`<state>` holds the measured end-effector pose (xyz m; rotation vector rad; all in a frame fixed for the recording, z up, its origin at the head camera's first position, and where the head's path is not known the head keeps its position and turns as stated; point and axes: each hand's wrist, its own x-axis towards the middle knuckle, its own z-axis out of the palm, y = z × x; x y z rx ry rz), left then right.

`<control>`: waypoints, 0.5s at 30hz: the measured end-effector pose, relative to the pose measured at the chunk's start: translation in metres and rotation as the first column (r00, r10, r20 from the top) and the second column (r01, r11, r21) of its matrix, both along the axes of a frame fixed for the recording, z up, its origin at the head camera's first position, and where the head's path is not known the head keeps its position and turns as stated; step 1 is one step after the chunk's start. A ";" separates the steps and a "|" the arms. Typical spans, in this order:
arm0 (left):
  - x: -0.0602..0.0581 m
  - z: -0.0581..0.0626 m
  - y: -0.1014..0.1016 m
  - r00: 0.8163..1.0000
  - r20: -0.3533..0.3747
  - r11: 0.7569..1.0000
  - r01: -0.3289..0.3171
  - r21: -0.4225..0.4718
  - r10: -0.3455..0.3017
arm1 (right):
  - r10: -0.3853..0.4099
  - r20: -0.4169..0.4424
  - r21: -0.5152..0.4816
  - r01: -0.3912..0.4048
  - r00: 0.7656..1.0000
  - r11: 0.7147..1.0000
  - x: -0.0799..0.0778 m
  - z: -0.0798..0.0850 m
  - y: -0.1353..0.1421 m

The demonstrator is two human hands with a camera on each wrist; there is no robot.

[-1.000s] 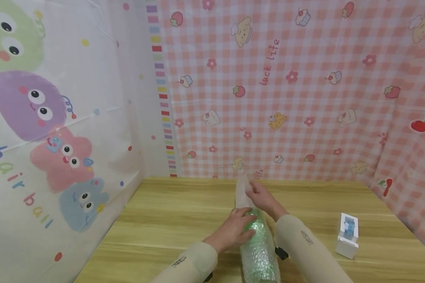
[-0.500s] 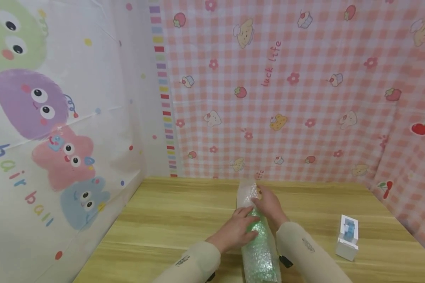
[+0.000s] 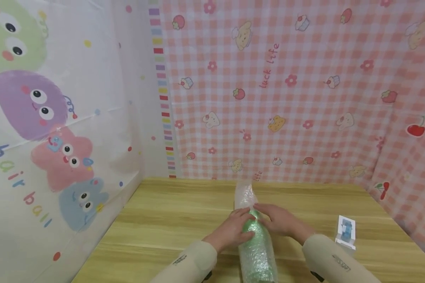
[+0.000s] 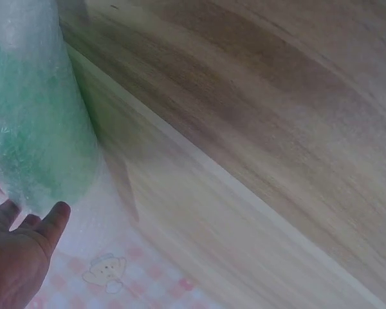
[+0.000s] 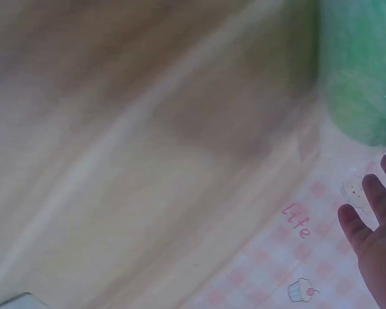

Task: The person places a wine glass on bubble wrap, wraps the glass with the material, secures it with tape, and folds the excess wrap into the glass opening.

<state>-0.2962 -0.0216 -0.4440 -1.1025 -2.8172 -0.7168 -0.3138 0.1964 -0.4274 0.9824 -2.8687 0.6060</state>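
Observation:
A long green cylindrical object rolled in clear bubble wrap (image 3: 258,251) lies lengthwise on the table, its far end a whitish, flattened stretch of wrap. What the green object is cannot be told through the wrap. My left hand (image 3: 230,230) rests on the roll from the left, fingers spread over its top. From the right, my right hand (image 3: 283,221) touches the roll with extended fingers. In the left wrist view, fingertips of the left hand (image 4: 22,251) lie by the wrapped green part. The right wrist view has the right hand (image 5: 376,248) with its fingers spread.
A small white box (image 3: 346,232) with a blue item in its top stands on the right of the wooden table (image 3: 170,220), partly behind the right sleeve. Pink checked cloth (image 3: 287,98) hangs behind the table, and a white cartoon-printed sheet (image 3: 102,78) hangs on the left.
My right hand has let go of the wrap's far end and come back toward me, onto the roll's right side. The far flap now lies lower. My left hand stays almost still.

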 end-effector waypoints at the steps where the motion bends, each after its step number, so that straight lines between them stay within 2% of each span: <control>1: 0.000 -0.001 0.000 1.000 0.004 1.000 0.001 0.008 -0.002 | -0.010 0.028 -0.010 0.010 1.000 1.000 0.002 -0.002 0.003; 6: -0.002 -0.004 -0.002 0.999 0.037 1.000 -0.002 0.028 0.001 | -0.061 0.137 -0.068 0.071 0.989 0.995 0.010 -0.011 0.007; 10: -0.003 -0.006 -0.004 0.998 0.060 0.999 -0.001 0.033 -0.001 | -0.119 0.204 -0.134 0.148 0.972 0.980 0.014 -0.018 0.004; 13: -0.003 -0.007 -0.003 0.998 0.070 0.999 -0.003 0.036 0.001 | -0.191 0.220 -0.168 0.230 0.957 0.959 0.018 -0.023 0.001; 15: -0.003 -0.007 -0.002 0.998 0.063 0.999 -0.004 0.037 0.002 | -0.237 0.187 -0.184 0.271 0.953 0.945 0.022 -0.024 0.000</control>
